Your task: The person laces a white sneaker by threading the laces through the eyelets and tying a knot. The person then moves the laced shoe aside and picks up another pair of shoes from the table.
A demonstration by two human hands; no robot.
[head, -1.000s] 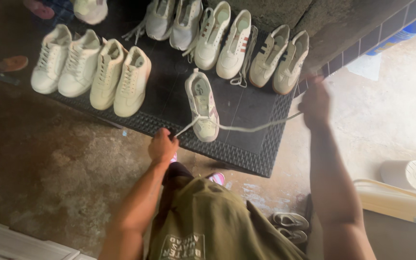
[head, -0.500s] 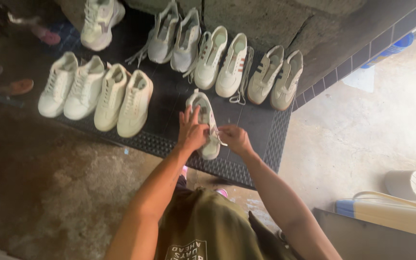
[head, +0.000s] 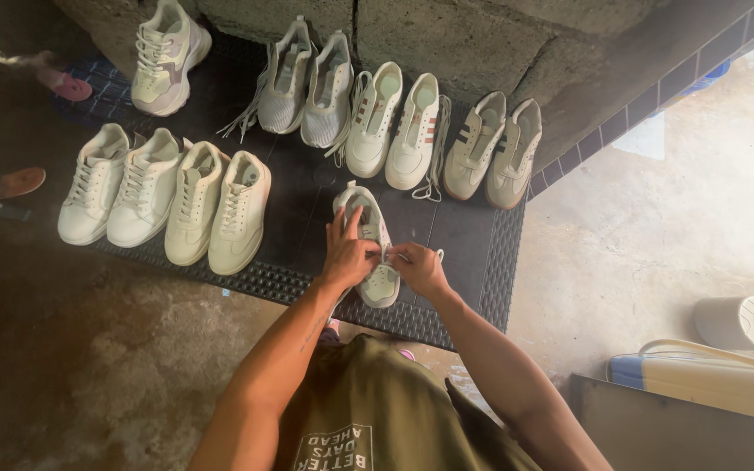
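Note:
A single pale sneaker [head: 368, 214] lies on a black rubber mat [head: 473, 253], toe toward me. My left hand [head: 348, 255] rests on the shoe's laced middle, fingers pressing down on it. My right hand [head: 419, 267] is beside the shoe on its right, pinching the white shoelace [head: 392, 254] that runs from the eyelets. Both hands nearly touch over the shoe.
Several pairs of white and cream sneakers stand in rows on the mat, against a rough block wall [head: 447, 35]. Orange sandals [head: 12, 183] lie on the wet concrete at left. A white roll [head: 739, 321] and a pale container [head: 700, 379] sit at the right.
My right hand, stretched far right pulling the lace taut a second ago, has come back to the shoe. Both hands now work close together on it; the view has tilted up.

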